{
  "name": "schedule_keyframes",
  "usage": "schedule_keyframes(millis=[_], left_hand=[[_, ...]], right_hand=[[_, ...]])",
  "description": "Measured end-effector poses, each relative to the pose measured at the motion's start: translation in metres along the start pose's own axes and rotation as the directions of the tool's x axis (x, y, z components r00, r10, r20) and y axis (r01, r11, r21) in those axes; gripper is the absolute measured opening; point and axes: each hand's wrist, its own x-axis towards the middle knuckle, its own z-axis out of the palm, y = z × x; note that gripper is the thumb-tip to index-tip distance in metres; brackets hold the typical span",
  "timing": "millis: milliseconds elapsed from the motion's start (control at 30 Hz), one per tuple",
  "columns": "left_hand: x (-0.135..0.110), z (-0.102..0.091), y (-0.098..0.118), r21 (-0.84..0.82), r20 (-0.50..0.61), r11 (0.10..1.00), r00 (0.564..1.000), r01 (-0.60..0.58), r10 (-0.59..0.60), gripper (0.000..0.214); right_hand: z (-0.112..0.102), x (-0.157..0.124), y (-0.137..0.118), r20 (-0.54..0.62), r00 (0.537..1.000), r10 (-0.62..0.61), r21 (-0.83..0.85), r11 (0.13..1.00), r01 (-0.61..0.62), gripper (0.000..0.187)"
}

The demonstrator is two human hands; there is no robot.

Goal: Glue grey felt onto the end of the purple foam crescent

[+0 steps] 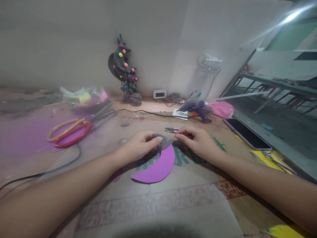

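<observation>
Here's the purple foam crescent (162, 167), right between the hands, its body curving down toward the wearer; the left hand (140, 144) pinches its upper end, wrapped in grey yarn (164, 142), between thumb and fingers. Close by on the other side, the right hand (195, 140) curls, thumb near fingertips; I can't tell whether they grip a strand. Crowding those fingertips, thread snips (170, 130) lie just beyond! Farther ahead, there's a blue glue gun (196, 108) past the right hand, a smartphone (247, 134) out to its right, and red-and-yellow-handled scissors (85, 132) left of the left hand.
</observation>
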Motion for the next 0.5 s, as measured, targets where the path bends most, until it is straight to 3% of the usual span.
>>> schedule_keyframes(millis=[400,500], left_hand=[[0.0004,-0.0023,-0.0029,-0.057,0.036,0.998,0.999,0.034,-0.032,0.036],[0.0023,-0.0024,-0.0054,-0.086,0.026,0.996,1.0,0.005,-0.002,0.037]], right_hand=[[0.0021,-0.0005,0.0032,0.012,1.0,-0.002,0.055,0.998,0.002,0.024],[0.0011,0.0017,0.0058,-0.05,0.998,-0.046,0.061,0.997,0.049,0.018]])
